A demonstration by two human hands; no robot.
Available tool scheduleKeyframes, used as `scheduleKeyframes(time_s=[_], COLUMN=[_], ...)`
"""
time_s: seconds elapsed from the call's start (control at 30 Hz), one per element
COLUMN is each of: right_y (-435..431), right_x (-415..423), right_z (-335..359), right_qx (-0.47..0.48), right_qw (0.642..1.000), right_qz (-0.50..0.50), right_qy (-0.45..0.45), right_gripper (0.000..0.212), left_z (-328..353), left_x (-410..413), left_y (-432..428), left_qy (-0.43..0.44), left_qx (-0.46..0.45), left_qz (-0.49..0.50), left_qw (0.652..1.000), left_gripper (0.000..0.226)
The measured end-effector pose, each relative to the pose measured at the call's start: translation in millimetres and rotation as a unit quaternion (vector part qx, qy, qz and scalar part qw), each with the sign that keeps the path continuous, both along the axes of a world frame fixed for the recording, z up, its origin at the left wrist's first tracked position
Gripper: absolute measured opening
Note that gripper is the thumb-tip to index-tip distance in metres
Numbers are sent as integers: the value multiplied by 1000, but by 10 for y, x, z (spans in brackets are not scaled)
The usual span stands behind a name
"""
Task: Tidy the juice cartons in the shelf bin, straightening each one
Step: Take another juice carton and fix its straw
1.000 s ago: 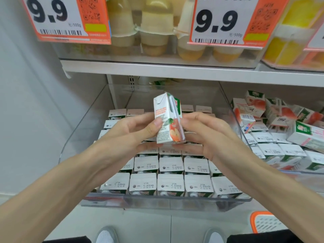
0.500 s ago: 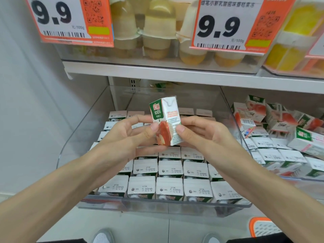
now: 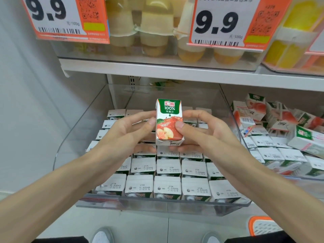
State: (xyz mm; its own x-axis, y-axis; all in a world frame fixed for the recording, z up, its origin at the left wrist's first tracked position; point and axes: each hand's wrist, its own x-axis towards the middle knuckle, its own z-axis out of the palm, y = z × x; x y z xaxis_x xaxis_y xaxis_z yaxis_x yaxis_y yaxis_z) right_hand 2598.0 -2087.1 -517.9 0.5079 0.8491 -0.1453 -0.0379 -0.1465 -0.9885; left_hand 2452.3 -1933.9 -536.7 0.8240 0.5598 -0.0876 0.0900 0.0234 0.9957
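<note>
Your clear shelf bin (image 3: pixel 175 206) fills the lower centre, its rows of cartons (image 3: pixel 167 185) standing tops-up. Above them, mid-frame, the held carton (image 3: pixel 169 120) has turned from side-on to facing you, upright, so it looks ready to slot back. It is white and green with a red apple. Your left hand (image 3: pixel 122 135) and right hand (image 3: pixel 210 135) pinch its sides, thumbs in front.

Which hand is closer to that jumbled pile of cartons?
Right. The right hand is just left of the jumbled pile; the left hand lies farther, beyond the held carton.
</note>
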Motion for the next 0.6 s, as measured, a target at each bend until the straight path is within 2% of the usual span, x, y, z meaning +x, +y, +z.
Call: scheduleKeyframes(time_s=[0.1,0.2,0.27,0.4,0.47,0.53,0.6], right_y=[-4,20,43,86,72,31,1], right_x=[-28,-26,-3,57,76,69,40], right_z=[9,13,3,0,-3,-21,-34], right_qx=[11,11,5,8,14,6,2], right_qw=[1000,1000,1000,998,998,1000,998], right_qz=[13,1,-9,-14,1,29,47], right_qy=[8,12,16,61,65,10,-42], right_gripper=[38,24,24,28,35,50,52], left_z=[-17,1,5,-27,-45,-52,-56], left_x=[16,30,33,15,7,6,2], left_y=[-20,-52,-59,-11,0,-1,28], left_qy=[-14,-29,-32,-30,-26,-22,-11], left_qx=[-19,-8,-4,4,51,118,196], left_qz=[5,-17,-28,-44,-47,-33,-10], left_qw=[1000,999,999,999,997,992,981], left_gripper=[49,41,35,44,51,51,51])
